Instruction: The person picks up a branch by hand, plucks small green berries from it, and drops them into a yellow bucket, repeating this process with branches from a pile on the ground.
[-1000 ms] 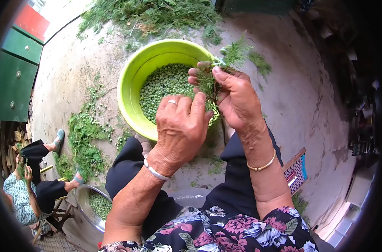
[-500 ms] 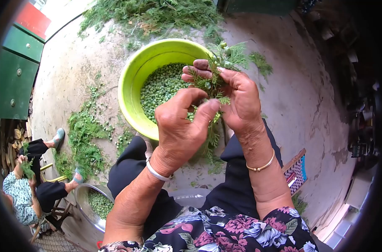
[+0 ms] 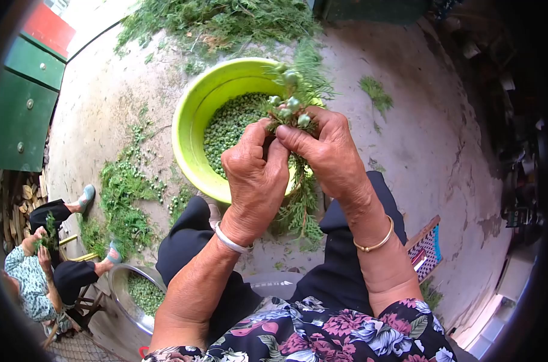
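Note:
My right hand [image 3: 331,148] is closed round a green cypress sprig [image 3: 307,205], its thumb pressed against the stem. Pale green cones [image 3: 292,102] stand out above the fingers, and the leafy end hangs below them. From the other side, my left hand [image 3: 256,163] pinches the same sprig with its thumb and fingers, the tips touching the right thumb. Its exact hold on the stem is partly hidden. Beneath both hands stands a yellow-green tub [image 3: 186,151], with many small green cones [image 3: 226,130] lying in it.
Cypress branches [image 3: 220,24] are heaped beyond the tub, with more cuttings [image 3: 123,199] to its left. A metal basin [image 3: 120,288] of green cones stands lower left, near another seated person [image 3: 33,283] holding greenery. A woven stool [image 3: 426,250] is at the right.
My right hand has gone from loosely open fingers to a closed grip on the sprig. My left fingers have moved up to meet it, and the cones now point up.

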A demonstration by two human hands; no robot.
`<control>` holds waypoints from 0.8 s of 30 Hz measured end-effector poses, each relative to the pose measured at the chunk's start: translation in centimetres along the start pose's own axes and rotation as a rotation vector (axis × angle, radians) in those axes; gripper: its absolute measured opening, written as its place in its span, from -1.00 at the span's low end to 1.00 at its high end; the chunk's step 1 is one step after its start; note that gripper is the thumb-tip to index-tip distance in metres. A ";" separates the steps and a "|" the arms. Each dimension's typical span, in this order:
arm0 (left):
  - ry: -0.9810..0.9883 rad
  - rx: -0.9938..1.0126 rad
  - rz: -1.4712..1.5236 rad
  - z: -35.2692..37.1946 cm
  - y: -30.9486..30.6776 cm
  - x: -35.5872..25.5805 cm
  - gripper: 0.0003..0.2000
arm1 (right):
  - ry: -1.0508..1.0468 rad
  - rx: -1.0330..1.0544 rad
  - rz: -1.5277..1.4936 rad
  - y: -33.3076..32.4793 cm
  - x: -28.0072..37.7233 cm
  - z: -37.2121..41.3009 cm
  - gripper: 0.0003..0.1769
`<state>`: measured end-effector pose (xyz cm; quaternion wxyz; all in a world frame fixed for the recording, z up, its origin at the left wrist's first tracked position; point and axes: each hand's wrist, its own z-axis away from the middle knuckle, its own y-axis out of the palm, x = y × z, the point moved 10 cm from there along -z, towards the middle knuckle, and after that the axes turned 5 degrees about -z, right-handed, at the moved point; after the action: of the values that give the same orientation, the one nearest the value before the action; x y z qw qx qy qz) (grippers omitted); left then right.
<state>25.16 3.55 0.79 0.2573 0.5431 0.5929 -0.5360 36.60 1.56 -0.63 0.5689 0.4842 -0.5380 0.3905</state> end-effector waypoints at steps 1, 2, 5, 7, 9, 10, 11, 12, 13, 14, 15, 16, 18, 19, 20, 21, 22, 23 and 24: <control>0.000 -0.008 -0.003 0.0 -0.1 0.0 -0.92 | 0.001 -0.002 -0.001 0.0 0.0 0.0 -0.81; -0.005 0.017 -0.042 0.1 -0.1 -0.1 -0.91 | -0.024 0.009 0.060 0.2 0.3 0.1 -0.82; 0.000 0.019 0.039 -0.2 -0.1 0.1 -0.91 | -0.005 0.026 0.099 0.4 0.9 0.2 -0.87; -0.119 0.002 0.186 -0.2 -0.1 0.9 -0.92 | 0.061 0.009 0.019 0.1 0.3 0.2 -0.90; -0.256 0.123 0.247 -0.3 0.1 1.5 -0.93 | 0.031 -0.003 0.093 -0.1 0.5 0.2 -0.90; -0.245 0.184 0.162 -0.5 0.2 1.5 -0.93 | 0.001 -0.009 0.167 -0.3 0.7 0.2 -0.91; -0.245 0.184 0.161 -0.4 0.3 1.7 -0.93 | -0.029 -0.015 0.241 -0.3 1.0 0.2 -0.91; -0.143 0.137 0.078 -0.6 -0.1 1.1 -0.93 | -0.012 -0.005 0.287 -0.4 1.0 0.2 -0.90; -0.041 0.089 -0.006 -0.6 -0.6 0.4 -0.94 | -0.012 -0.002 0.287 -0.2 1.0 0.2 -0.90; -0.038 0.105 -0.029 -0.5 -0.6 0.3 -0.92 | -0.012 -0.026 0.237 -0.3 1.1 0.3 -0.90; -0.038 0.104 -0.030 -0.6 -0.7 0.3 -0.92 | -0.011 -0.052 0.188 -0.4 1.1 0.3 -0.90; -0.115 0.124 0.069 -0.6 -0.5 0.9 -0.92 | -0.011 -0.051 0.187 -0.4 1.1 0.3 -0.90; -0.370 0.133 0.437 -0.2 0.1 2.7 -0.91 | -0.030 -0.093 0.141 -0.8 1.2 0.4 -0.90; -0.437 0.136 0.457 -0.4 -0.3 3.0 -0.86 | -0.030 -0.093 0.141 -0.9 1.1 0.3 -0.90; -0.447 0.109 0.535 -0.8 -0.7 3.4 -0.84 | -0.023 -0.105 0.117 -1.2 0.9 0.3 -0.90; -0.457 0.081 0.612 -1.1 -1.2 3.9 -0.83 | -0.014 -0.116 0.093 -1.4 0.7 0.3 -0.90; -0.460 0.032 0.566 -1.5 -2.1 4.7 -0.79 | -0.034 -0.118 0.115 -1.4 1.0 0.3 -0.89; -0.460 0.030 0.565 -1.9 -2.6 4.9 -0.79 | -0.033 -0.115 0.114 -1.3 1.0 0.3 -0.89; -0.480 0.048 0.397 -2.3 -3.2 5.2 -0.78 | -0.036 -0.114 0.112 -1.2 1.1 0.4 -0.89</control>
<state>21.37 8.06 -2.03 0.4765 0.5121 0.3848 -0.6022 37.85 0.84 0.25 0.5629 0.4272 -0.5957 0.3819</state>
